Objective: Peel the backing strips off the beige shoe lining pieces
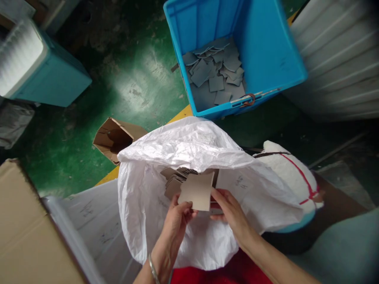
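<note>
A flat beige sheet piece (197,191) with one wavy edge is in front of me, over the mouth of a white woven sack (133,209). My left hand (179,215) pinches its lower left corner, thumb on top. At its right edge is my right hand (226,209), closed around the side with the index finger along the edge and other fingers partly behind it. Inside the sack, more beige pieces (173,183) lie stacked behind the held one. How many layers my hands hold is hidden.
Beyond the sack stands a blue bin (266,43) with many grey cut pieces (216,83). An open cardboard box (136,128) is left of the sack. A white cushion-like thing (284,169) with red cord lies right. A teal bin (56,75) stands far left, a carton (26,228) near left.
</note>
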{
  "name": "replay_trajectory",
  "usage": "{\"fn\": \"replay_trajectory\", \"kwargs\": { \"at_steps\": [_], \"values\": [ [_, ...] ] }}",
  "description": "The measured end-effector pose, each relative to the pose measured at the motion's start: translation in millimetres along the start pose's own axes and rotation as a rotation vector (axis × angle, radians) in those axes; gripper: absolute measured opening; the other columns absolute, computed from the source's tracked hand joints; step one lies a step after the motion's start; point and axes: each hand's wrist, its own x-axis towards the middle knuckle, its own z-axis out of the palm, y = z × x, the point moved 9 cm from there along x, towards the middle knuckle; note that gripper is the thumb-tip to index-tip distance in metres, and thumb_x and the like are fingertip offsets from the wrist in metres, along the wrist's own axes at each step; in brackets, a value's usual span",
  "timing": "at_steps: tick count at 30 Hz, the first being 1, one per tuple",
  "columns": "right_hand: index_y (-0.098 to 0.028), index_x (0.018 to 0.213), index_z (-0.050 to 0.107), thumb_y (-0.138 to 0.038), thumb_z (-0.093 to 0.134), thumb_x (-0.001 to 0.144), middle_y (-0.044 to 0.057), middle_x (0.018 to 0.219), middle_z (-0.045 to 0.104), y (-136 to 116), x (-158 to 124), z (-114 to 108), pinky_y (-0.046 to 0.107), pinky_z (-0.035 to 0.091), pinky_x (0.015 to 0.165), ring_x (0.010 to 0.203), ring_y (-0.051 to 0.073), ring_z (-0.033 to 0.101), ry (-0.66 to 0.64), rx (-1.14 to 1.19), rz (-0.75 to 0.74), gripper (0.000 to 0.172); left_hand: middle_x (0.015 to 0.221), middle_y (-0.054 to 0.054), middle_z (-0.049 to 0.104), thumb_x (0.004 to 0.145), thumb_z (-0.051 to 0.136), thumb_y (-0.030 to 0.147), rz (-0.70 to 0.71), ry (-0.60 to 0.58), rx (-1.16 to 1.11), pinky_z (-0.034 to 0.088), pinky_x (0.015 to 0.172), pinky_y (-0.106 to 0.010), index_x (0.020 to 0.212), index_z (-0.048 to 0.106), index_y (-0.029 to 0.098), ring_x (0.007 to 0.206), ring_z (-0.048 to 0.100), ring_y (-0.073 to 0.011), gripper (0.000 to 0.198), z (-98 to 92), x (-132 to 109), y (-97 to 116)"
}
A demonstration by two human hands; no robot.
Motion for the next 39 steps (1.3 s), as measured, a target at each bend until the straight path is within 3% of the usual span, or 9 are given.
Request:
{"fn": "replay_trajectory", "kwargs": {
  "at_steps": [4, 8, 10, 12, 15, 18, 22, 30, 39],
  "values": [
    [-0.022, 0.082, 0.055, -0.05, 0.048, 0.085, 0.005, 0.078, 0.067, -19, 3, 7, 0.034, 0.048, 0.064, 0.074, 0.024, 0.065, -0.013, -0.254, -0.177, 0.029, 0.085, 0.0, 0.065, 0.066, 0.072, 0.018, 0.039, -0.011, -0.006, 0.055, 0.059, -0.021, 0.11, 0.042, 0.021, 0.059, 0.063, -0.0091, 0.053, 5.5, -15, -19],
    [-0.022, 0.07, 0.051, -0.035, 0.042, 0.089, 0.002, 0.063, 0.057, -38, -2, 0, 0.033, 0.034, 0.06, 0.061, 0.02, 0.054, 0.012, -0.535, -0.353, 0.025, 0.108, -0.012, 0.066, 0.07, 0.075, 0.033, 0.109, 0.001, 0.242, 0.057, 0.067, -0.032, 0.118, 0.043, 0.018, 0.086, 0.07, -0.0243, 0.059, -10.9, -28, -19],
    [-0.022, 0.073, 0.052, -0.029, 0.039, 0.092, 0.001, 0.065, 0.057, -46, -7, 1, 0.032, 0.032, 0.061, 0.061, 0.019, 0.053, -0.025, -0.639, -0.429, 0.025, 0.123, -0.016, 0.06, 0.079, 0.07, 0.038, 0.373, 0.132, 0.531, 0.054, 0.085, -0.041, 0.126, 0.044, 0.019, 0.109, 0.063, -0.0298, 0.058, -23.5, -42, 16],
    [-0.021, 0.076, 0.055, -0.023, 0.038, 0.094, 0.002, 0.072, 0.06, -52, -13, 5, 0.031, 0.033, 0.063, 0.067, 0.019, 0.056, -0.088, -0.727, -0.501, 0.024, 0.137, -0.014, 0.052, 0.087, 0.062, 0.034, 0.733, 0.21, 0.833, 0.043, 0.104, -0.046, 0.134, 0.045, 0.023, 0.127, 0.051, -0.0291, 0.052, -14.7, -66, 63],
    [-0.021, 0.081, 0.059, -0.016, 0.041, 0.094, 0.002, 0.081, 0.065, -60, -22, 17, 0.03, 0.036, 0.068, 0.076, 0.019, 0.06, -0.234, -0.832, -0.605, 0.023, 0.142, -0.007, 0.051, 0.09, 0.059, 0.024, 1.019, -0.024, 1.184, 0.03, 0.114, -0.045, 0.137, 0.05, 0.029, 0.135, 0.041, -0.0268, 0.048, 29.4, -86, 101],
    [-0.02, 0.08, 0.061, -0.014, 0.047, 0.094, 0.001, 0.083, 0.066, -69, -32, 27, 0.032, 0.036, 0.074, 0.079, 0.019, 0.06, -0.358, -0.911, -0.696, 0.021, 0.123, -0.006, 0.066, 0.089, 0.062, 0.022, 0.959, -0.333, 1.368, 0.039, 0.103, -0.036, 0.123, 0.063, 0.028, 0.118, 0.055, -0.0259, 0.035, 58.7, -78, 110],
    [-0.02, 0.082, 0.062, -0.015, 0.052, 0.095, 0.001, 0.083, 0.065, -73, -42, 33, 0.032, 0.036, 0.073, 0.08, 0.019, 0.059, -0.446, -0.975, -0.773, 0.018, 0.076, -0.001, 0.066, 0.091, 0.054, 0.016, 0.692, -0.55, 1.454, 0.039, 0.066, -0.023, 0.087, 0.071, 0.021, 0.071, 0.059, -0.0157, 0.018, 61.4, -62, 92],
    [-0.018, 0.082, 0.061, -0.019, 0.055, 0.097, 0.0, 0.082, 0.066, -64, -45, 52, 0.031, 0.034, 0.07, 0.077, 0.018, 0.059, -0.5, -1.007, -0.857, 0.017, 0.062, 0.003, 0.053, 0.085, 0.052, 0.012, 0.484, -0.491, 1.381, 0.028, 0.058, -0.021, 0.079, 0.07, 0.016, 0.059, 0.044, -0.0098, 0.019, 43.3, -58, 69],
    [-0.019, 0.081, 0.061, -0.024, 0.047, 0.101, 0.001, 0.081, 0.065, -72, -47, 58, 0.03, 0.034, 0.072, 0.076, 0.016, 0.057, -0.542, -0.967, -0.941, 0.026, 0.058, 0.004, 0.043, 0.094, 0.051, 0.028, 0.558, -0.556, 1.344, 0.027, 0.054, -0.021, 0.079, 0.068, 0.016, 0.053, 0.037, -0.0087, 0.027, 48.6, -69, 85]
  ]
}}
